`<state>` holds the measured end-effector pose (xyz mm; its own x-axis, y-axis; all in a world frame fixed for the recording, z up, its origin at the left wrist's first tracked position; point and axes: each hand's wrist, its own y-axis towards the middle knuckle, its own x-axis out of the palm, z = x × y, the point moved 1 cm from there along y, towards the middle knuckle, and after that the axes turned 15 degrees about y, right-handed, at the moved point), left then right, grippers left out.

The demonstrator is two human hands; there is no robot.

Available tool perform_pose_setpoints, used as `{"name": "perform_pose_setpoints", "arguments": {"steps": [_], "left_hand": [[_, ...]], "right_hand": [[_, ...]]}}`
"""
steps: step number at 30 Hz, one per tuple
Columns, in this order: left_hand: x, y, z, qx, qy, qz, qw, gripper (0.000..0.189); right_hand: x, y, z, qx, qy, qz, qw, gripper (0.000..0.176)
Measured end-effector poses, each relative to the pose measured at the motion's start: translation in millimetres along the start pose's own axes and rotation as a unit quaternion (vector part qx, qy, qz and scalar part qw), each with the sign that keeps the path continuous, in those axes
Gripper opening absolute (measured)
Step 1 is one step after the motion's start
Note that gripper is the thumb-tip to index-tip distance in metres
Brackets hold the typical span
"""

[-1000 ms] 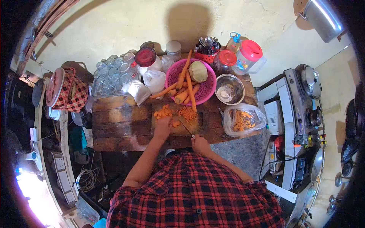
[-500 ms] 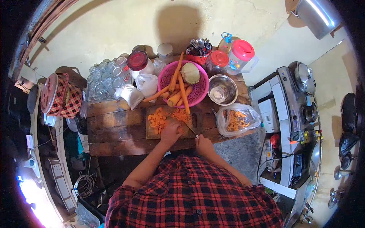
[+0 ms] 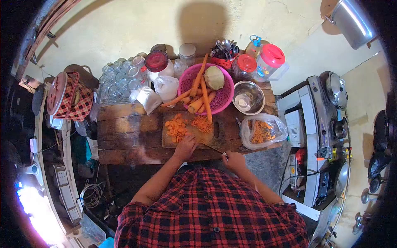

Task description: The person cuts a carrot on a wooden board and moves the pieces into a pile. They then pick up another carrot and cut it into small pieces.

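My right hand (image 3: 235,161) is closed round the handle of a knife (image 3: 213,148), whose blade points left, low across the front of the wooden cutting board (image 3: 198,138). Beside the blade, my left hand (image 3: 185,148) is curled over the board's front part. Its fingers are bent together, and whatever they hold is hidden. Just beyond them lies a heap of carrot slices (image 3: 175,127), with a smaller pile of thin carrot strips (image 3: 202,123) to its right. Behind the board, a pink basket (image 3: 228,96) holds whole carrots (image 3: 200,103) and a pale round vegetable (image 3: 214,77).
A steel bowl (image 3: 248,97) and a clear plastic bag of carrot strips (image 3: 262,131) stand right of the board. White bags (image 3: 166,87), lidded jars (image 3: 158,65) and a tray of glasses (image 3: 120,82) line the back left. A stove (image 3: 320,111) stands at the right.
My left hand has drawn back from the carrot strips toward the board's front edge. The knife has come away from the strips, its blade now lower and flatter. The whole view has shifted slightly.
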<state>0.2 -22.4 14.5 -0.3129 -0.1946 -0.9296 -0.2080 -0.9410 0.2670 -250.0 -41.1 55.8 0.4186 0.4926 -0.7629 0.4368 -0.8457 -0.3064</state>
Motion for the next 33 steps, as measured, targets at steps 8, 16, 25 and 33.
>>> {"name": "perform_pose_setpoints", "arguments": {"steps": [8, 16, 25, 33], "left_hand": [[40, 4, -3, 0.039, -0.032, -0.028, 0.998, 0.021], [27, 13, 7, 0.096, -0.007, -0.017, 0.995, 0.025], [13, 3, 23, 0.065, 0.108, -0.005, 0.992, 0.028], [13, 1, 23, 0.063, 0.109, -0.026, 0.992, 0.033]], "right_hand": [[6, 41, -10, 0.005, 0.041, 0.032, 0.999, 0.036], [22, 20, -13, 0.048, 0.070, 0.035, 0.996, 0.031], [44, 21, -7, 0.113, 0.042, -0.012, 0.993, 0.029], [26, 38, -18, 0.076, 0.066, -0.043, 0.994, 0.031]]}}
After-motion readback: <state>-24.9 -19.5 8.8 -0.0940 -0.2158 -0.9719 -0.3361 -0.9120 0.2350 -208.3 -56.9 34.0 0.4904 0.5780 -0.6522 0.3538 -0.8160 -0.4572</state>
